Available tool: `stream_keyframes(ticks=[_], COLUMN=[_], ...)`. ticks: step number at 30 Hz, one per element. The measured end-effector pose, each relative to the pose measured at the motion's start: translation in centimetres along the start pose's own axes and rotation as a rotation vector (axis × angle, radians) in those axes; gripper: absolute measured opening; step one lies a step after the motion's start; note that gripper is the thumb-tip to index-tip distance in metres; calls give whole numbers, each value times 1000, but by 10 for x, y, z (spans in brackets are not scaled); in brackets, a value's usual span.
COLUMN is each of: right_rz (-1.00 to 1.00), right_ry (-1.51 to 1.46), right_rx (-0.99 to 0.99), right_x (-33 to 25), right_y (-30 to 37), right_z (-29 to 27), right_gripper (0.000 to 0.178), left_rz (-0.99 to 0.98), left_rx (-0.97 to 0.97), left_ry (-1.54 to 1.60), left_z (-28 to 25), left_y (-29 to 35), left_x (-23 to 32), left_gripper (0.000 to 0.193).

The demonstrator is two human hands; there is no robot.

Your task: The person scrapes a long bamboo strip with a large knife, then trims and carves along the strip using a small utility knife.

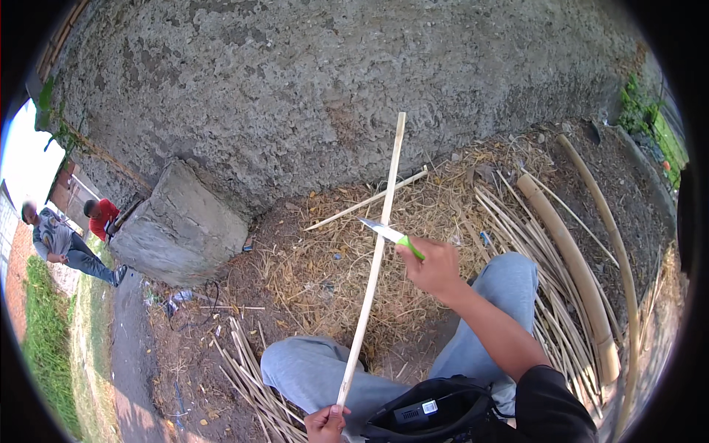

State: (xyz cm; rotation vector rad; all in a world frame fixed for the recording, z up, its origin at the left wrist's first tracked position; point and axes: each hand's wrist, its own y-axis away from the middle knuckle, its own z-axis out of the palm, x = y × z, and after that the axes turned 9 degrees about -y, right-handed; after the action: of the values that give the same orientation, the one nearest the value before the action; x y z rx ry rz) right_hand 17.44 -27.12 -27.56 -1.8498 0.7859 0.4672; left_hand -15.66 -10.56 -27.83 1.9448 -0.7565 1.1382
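My left hand (326, 424) is closed round the near end of a long pale bamboo strip (371, 283), low in the view beside my left knee. The strip slants up and away from me, its far end in front of the rough wall. My right hand (434, 267) grips a knife (391, 234) by its bright green handle. The knife's short metal blade lies across the strip at about its middle, pointing left and away; whether it cuts into the strip cannot be told. Bamboo shavings (325, 266) cover the ground beneath.
Thin bamboo strips (550, 284) and thick bamboo poles (572, 277) lie at my right. More strips (255, 380) lie at my left. A loose stick (365, 199) rests near the grey wall (310, 96). A large stone block (185, 221) stands left, with two people beyond it. A black bag (432, 410) sits at my lap.
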Motion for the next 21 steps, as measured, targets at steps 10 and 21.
stream_keyframes(ticks=[10, 21], right_rz=[113, 79], right_ry=[182, 209], right_rx=[91, 79], right_x=[14, 53], right_y=[-10, -6], right_z=[-12, -8], right_gripper=[24, 23], left_rz=[-23, -34], left_rx=[-8, -51], left_ry=[-164, -180], left_z=[-23, -58], left_y=[27, 56], left_x=[16, 8], left_gripper=[33, 41])
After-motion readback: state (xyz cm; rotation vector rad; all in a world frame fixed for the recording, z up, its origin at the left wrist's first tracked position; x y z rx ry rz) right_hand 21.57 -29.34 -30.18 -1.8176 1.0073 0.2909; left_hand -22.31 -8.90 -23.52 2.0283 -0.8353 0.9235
